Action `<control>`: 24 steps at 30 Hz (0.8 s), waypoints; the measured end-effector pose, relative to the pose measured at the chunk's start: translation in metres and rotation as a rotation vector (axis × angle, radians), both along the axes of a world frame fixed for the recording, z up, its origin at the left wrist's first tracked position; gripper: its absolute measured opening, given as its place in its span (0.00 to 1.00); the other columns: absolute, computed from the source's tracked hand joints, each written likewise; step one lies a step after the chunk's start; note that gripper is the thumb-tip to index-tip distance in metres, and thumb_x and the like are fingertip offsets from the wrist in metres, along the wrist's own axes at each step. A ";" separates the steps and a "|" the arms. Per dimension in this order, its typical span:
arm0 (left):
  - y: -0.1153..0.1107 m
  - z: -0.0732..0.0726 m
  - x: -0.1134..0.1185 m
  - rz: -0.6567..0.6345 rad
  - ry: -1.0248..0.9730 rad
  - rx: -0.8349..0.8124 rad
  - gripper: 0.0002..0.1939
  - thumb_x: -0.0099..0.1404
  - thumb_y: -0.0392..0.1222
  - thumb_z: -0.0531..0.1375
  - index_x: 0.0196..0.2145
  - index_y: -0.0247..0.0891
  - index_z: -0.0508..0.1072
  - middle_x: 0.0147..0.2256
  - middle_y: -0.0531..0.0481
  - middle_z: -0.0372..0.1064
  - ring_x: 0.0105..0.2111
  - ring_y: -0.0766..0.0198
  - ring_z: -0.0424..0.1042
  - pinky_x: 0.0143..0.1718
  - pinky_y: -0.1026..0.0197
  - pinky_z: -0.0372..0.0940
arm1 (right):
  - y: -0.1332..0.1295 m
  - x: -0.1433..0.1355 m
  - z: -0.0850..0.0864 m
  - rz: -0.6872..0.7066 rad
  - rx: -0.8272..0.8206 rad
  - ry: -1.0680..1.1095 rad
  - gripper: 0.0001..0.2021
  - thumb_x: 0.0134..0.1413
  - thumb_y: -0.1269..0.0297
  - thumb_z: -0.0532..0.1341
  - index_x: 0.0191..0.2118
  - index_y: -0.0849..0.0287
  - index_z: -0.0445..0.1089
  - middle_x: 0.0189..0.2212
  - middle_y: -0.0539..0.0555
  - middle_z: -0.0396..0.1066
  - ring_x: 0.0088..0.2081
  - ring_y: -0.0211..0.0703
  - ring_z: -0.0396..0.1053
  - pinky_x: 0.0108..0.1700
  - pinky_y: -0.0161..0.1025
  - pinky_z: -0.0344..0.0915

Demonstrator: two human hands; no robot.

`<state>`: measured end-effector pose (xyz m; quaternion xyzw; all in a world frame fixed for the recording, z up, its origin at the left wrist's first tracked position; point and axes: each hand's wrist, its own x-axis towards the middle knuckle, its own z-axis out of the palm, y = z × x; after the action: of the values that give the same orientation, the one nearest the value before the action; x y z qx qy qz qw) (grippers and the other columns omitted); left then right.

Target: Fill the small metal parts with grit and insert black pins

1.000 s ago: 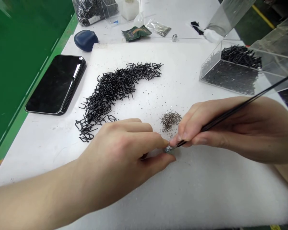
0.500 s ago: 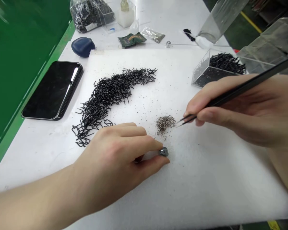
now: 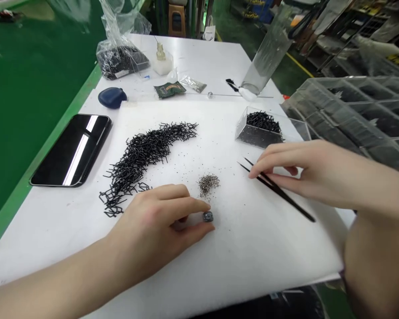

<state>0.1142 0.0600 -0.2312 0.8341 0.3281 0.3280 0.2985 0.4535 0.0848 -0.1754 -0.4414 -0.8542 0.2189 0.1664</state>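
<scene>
Between the thumb and forefinger of my left hand point(image 3: 162, 221) is a small dark grey metallic piece point(image 3: 208, 216), at the white mat's surface. Just beyond it lies a small pile of tiny brown grains point(image 3: 208, 184). Black tweezers point(image 3: 286, 197) lie low over the mat at the right, tips apart and pointing away to the left. My right hand point(image 3: 295, 170) has its fingertips on them near the tips. A curved heap of short bent black pieces point(image 3: 146, 153) spreads beyond my left hand.
A clear box of black pieces point(image 3: 261, 128) stands beyond my right hand. The phone point(image 3: 71, 150) and blue object point(image 3: 112, 97) are left. Farther back are a plastic bag point(image 3: 121, 60), a small bottle point(image 3: 160, 52), green packet point(image 3: 169, 89) and clear cylinder point(image 3: 267, 55).
The view has tilted up, showing more background. My right hand has gone from a pen-like hold on the tweezers to fingertips on them, laid low on the mat. My left hand keeps its pinch.
</scene>
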 end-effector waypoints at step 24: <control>0.005 0.001 0.008 -0.114 0.195 -0.141 0.04 0.74 0.40 0.75 0.43 0.38 0.86 0.35 0.53 0.81 0.35 0.60 0.79 0.41 0.56 0.76 | 0.073 -0.173 0.002 -0.026 -0.110 0.016 0.11 0.49 0.77 0.70 0.28 0.52 0.86 0.28 0.49 0.87 0.31 0.48 0.84 0.38 0.44 0.78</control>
<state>0.1224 0.0651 -0.2299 0.8563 0.3299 0.2039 0.3411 0.2800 0.1576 -0.1734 -0.4591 -0.8338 0.2667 0.1514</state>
